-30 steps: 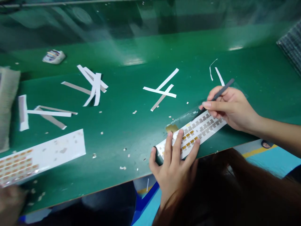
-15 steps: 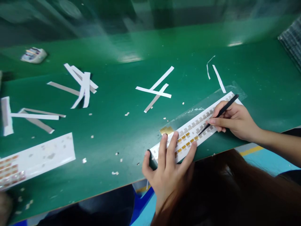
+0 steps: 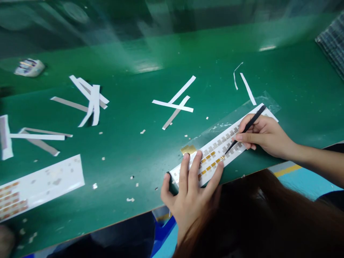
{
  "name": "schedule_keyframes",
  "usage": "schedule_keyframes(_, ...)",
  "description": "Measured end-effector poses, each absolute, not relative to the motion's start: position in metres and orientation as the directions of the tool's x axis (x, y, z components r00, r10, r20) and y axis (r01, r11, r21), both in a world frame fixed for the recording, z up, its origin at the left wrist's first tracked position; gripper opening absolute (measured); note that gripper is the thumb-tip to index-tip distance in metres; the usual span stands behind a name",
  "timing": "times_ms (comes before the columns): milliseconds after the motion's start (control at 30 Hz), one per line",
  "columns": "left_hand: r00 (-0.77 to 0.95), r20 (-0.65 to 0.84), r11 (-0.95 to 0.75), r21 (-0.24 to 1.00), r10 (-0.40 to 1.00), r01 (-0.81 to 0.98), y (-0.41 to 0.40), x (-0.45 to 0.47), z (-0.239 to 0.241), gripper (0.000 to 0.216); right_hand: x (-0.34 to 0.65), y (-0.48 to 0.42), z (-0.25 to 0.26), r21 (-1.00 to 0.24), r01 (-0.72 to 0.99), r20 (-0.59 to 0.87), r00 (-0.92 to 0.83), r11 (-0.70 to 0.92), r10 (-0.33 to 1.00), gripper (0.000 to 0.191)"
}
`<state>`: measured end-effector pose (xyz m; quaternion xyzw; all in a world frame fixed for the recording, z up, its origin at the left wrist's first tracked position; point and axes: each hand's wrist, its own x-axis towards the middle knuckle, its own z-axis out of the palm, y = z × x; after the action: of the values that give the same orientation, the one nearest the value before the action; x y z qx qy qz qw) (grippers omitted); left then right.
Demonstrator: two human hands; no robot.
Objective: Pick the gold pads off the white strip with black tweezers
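Spread fingers of my left hand (image 3: 193, 193) press flat on the lower left end of a white label sheet (image 3: 176, 171), which lies slanted near the table's front edge. Rows of small grey and amber pieces (image 3: 212, 167) cover this sheet; some sit under my fingers. In my right hand (image 3: 264, 135), pinched between thumb and fingers, is a pair of black tweezers (image 3: 250, 123). Their tips touch or hover just over the amber row's right end, at a shiny piece (image 3: 222, 157). Clear film (image 3: 215, 130) with a gold patch (image 3: 188, 149) lies along the sheet's far side.
White and grey paper strips (image 3: 94, 104) lie across the green table (image 3: 120, 143), with tiny scraps scattered about. At left are another white sheet (image 3: 59, 175) with brownish pieces and a blurred co-worker's hand (image 3: 5, 238). Plaid cloth (image 3: 331, 44) sits at far right. Dark hair (image 3: 255, 215) covers the lower right.
The view has shifted slightly. The tweezer tips stay close to the amber row's right end, where a piece now looks shiny. My left hand keeps its place on the sheet.
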<state>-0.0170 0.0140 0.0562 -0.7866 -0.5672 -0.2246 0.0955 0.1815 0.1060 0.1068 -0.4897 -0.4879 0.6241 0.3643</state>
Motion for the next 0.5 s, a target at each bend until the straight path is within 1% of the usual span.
schedule_keyframes(333, 0.256, 0.458, -0.347, 0.124, 0.851, 0.930, 0.0136, -0.0176, 0.0559, 0.046, 0.1806, 0.1071, 0.1064, -0.962, 0.026, -0.269, -0.253, -0.271, 0.930, 0.025)
schedule_keyframes(500, 0.264, 0.462, -0.346, 0.100, 0.847, 0.933, 0.0136, -0.0178, 0.0563, 0.044, 0.1802, 0.1071, 0.1069, -0.960, -0.003, -0.270, -0.255, -0.279, 0.929, 0.025)
